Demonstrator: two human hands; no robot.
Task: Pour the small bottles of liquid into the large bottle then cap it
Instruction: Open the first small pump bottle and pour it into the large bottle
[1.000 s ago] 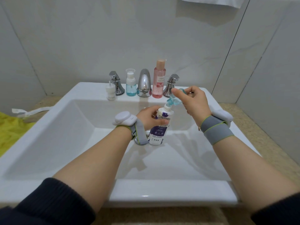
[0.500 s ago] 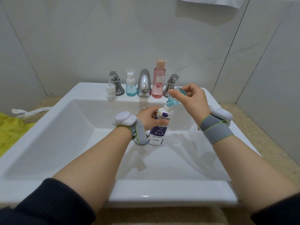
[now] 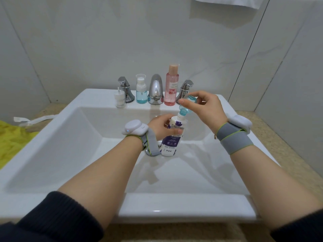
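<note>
Head cam: left hand point(image 3: 160, 127) gripped the large white bottle point(image 3: 172, 137) w/ purple label, fingers curled round its upper body; bottle stood tilted slightly, base in the white sink point(image 3: 52, 151) basin. Right hand point(image 3: 208, 109) pinched a small blue bottle point(image 3: 187, 104), upended, its neck touching the large bottle's open mouth. On the back ledge, L to R: small white pump cap point(image 3: 119, 100), left tap handle point(image 3: 125, 90), blue pump bottle point(image 3: 141, 90), chrome spout point(image 3: 155, 89), tall pink bottle point(image 3: 172, 86), right tap handle point(image 3: 185, 89). Both wrists wore grey straps w/ white devices. Yellow cloth point(image 3: 10, 137) lay left of sink.
</note>
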